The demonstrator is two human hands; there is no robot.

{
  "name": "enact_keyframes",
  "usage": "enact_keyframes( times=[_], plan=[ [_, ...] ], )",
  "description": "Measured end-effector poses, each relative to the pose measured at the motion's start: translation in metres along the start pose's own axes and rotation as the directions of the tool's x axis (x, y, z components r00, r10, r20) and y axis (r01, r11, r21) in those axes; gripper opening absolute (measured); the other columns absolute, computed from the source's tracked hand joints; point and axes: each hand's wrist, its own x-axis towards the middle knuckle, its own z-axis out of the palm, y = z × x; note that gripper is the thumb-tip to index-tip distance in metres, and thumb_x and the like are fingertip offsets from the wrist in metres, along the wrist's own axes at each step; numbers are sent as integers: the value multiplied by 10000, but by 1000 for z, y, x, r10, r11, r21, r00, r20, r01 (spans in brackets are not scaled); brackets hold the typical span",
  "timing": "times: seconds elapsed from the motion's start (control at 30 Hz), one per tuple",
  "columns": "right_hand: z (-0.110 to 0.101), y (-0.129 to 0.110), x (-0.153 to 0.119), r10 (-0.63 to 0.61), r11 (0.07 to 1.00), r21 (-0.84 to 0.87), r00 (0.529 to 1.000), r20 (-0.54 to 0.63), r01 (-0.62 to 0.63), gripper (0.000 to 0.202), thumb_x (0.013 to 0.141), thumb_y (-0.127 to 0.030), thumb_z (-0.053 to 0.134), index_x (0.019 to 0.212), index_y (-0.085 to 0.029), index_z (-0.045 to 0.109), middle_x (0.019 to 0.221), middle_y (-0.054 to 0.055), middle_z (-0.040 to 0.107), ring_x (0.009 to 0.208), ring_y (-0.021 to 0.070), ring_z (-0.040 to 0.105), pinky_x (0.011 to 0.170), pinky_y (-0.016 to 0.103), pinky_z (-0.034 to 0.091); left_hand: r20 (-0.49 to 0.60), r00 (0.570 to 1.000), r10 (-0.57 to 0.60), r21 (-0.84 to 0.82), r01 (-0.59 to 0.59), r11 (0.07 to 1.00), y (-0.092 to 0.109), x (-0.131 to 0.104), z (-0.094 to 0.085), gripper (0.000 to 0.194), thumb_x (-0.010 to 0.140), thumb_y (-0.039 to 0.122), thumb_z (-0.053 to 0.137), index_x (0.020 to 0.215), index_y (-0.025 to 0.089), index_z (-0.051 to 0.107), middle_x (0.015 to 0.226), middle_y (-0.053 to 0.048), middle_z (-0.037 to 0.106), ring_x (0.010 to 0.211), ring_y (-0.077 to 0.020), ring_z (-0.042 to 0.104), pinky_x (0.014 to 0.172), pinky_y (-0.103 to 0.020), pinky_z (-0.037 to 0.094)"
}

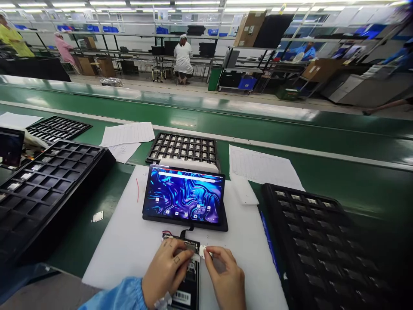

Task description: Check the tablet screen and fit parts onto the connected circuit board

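My right hand (226, 273) pinches a small white plate (203, 251) between thumb and index finger, at the right edge of an open device body with an exposed circuit board (183, 297). My left hand (170, 268) lies over that body with bent fingers, its fingertips pressed on the board near the white plate. What lies under those fingertips is hidden. A black ribbon cable (186, 233) runs from the board up to a lit tablet screen (185, 196), propped at a tilt behind it. A red wire (167, 232) shows at the board's upper left corner.
White foam sheet (119, 241) lies under the work. Black compartment trays stand at left (48, 181), right (309, 241) and behind the screen (185, 146). Another small white plate (97, 216) lies on the green table. Papers (261, 165) and a blue pen (269, 241) are nearby.
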Motion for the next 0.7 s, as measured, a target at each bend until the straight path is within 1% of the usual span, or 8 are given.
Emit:
enact_keyframes(
  times=[0.17, 0.33, 0.53, 0.7],
  plan=[
    [-2, -4, 6, 28, 999, 27, 999, 43, -29, 200, 779, -355, 549, 717, -202, 661, 706, 42, 646, 638, 189, 641, 603, 281, 535, 0, 1000, 20, 22, -20, 1000, -2, -2, 3, 283, 850, 31, 435, 1083, 167, 522, 911, -78, 516, 824, -205, 498, 716, -362, 484],
    [-2, -3, 8, 47, 998, 29, 997, 58, -49, 223, 777, -366, 541, 702, -193, 659, 698, 53, 647, 639, 198, 644, 603, 287, 541, -6, 999, 42, 34, -42, 999, -5, -3, 5, 303, 888, 66, 408, 1149, 184, 504, 914, -73, 512, 826, -193, 502, 724, -357, 483],
    [-1, -5, 6, 83, 995, 53, 996, 45, -85, 217, 761, -368, 550, 706, -194, 668, 704, 57, 652, 637, 200, 645, 604, 295, 548, -21, 997, 72, 48, -71, 996, -5, -2, 4, 286, 896, 88, 414, 1145, 172, 526, 892, -78, 512, 795, -197, 499, 687, -366, 490],
    [-1, -5, 6, 112, 991, 64, 992, 55, -116, 207, 751, -365, 559, 709, -194, 668, 718, 56, 656, 654, 202, 649, 619, 294, 547, -44, 994, 96, 53, -94, 994, -4, 1, 2, 289, 892, 81, 407, 1138, 160, 536, 869, -80, 506, 775, -197, 499, 658, -347, 488]
  ],
)
